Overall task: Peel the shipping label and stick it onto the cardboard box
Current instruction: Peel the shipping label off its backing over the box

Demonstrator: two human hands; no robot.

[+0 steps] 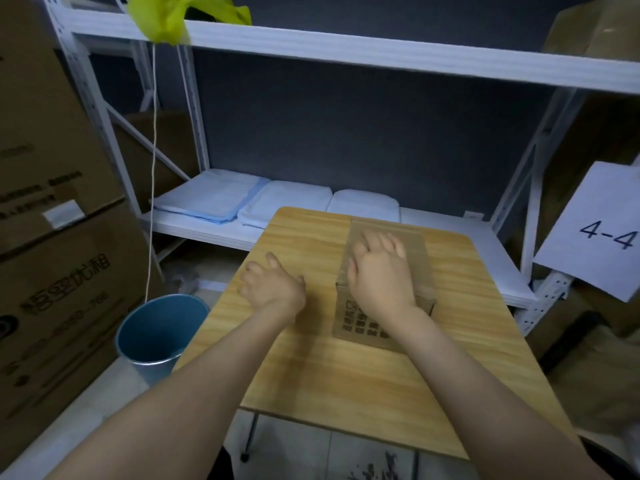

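Observation:
A small taped cardboard box (412, 237) stands on the right half of a wooden table (346, 375), with black print on its near side. My right hand (377, 271) lies flat on top of the box, fingers spread, palm down. My left hand (273, 289) rests on the table to the left of the box, fingers loosely curled, apart from the box. No shipping label shows in this blurred view; whether one lies under my right hand I cannot tell.
A blue bin (156, 334) stands on the floor left of the table. White metal shelving (346, 53) with folded white cloths (242, 202) runs behind. Large cartons (52, 237) are stacked at left. A sheet marked 4-4 (602, 233) hangs at right.

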